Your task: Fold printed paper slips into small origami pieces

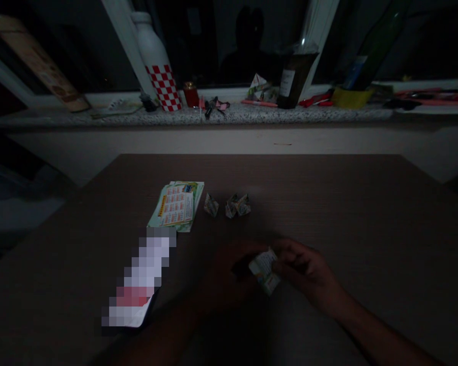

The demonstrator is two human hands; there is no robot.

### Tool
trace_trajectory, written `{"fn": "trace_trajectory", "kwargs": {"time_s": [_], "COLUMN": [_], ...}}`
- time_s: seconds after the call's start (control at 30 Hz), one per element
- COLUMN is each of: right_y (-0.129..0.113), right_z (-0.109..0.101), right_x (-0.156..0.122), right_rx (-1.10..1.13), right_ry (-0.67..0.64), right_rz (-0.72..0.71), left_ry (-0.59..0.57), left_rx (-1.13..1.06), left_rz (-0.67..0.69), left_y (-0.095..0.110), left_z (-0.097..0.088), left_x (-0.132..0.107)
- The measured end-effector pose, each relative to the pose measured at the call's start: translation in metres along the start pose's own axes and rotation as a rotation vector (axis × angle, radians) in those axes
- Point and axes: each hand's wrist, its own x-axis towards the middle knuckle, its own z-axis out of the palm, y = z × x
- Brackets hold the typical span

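Between my hands, above the table, is a small folded piece of printed paper, pale green and white with fine text. My right hand pinches its right edge between thumb and fingers. On the other side my left hand curls around the paper's left edge, its fingers dark and partly in shadow. Beyond the hands stand small folded paper pieces of the same print: a single one and a close pair. Left of these lies a stack of printed paper sheets.
A phone with a blurred bright screen lies on the wooden table at left. Along the granite windowsill stand a white bottle with red checks, a dark cup, a green bottle and a leaning tube.
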Motion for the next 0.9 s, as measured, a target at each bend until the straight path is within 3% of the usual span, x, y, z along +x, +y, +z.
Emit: {"fn": "trace_trajectory", "kwargs": {"time_s": [0.07, 0.13, 0.33, 0.47, 0.67, 0.9], "right_y": [0.001, 0.001, -0.001, -0.003, -0.006, -0.008], "right_z": [-0.001, -0.002, -0.004, -0.002, 0.001, 0.007], "right_x": [0.000, -0.001, -0.004, -0.002, -0.003, -0.006], "right_rx": [0.026, -0.007, -0.137, -0.227, -0.245, -0.236], "right_ry": [0.066, 0.142, 0.129, 0.196, 0.299, 0.402], "right_rz": [-0.023, -0.070, -0.196, -0.327, -0.342, -0.329], "left_ry": [-0.016, -0.008, 0.128, 0.141, 0.186, 0.229], "left_rx": [0.094, 0.137, 0.025, 0.007, 0.033, 0.031], "left_rz": [0.152, 0.186, 0.011, -0.075, 0.026, -0.064], "left_y": [0.000, 0.000, 0.004, 0.008, 0.006, 0.013], "left_z": [-0.002, -0.002, -0.002, -0.002, -0.002, 0.006], "left_x": [-0.001, 0.000, 0.004, 0.003, 0.003, 0.003]}}
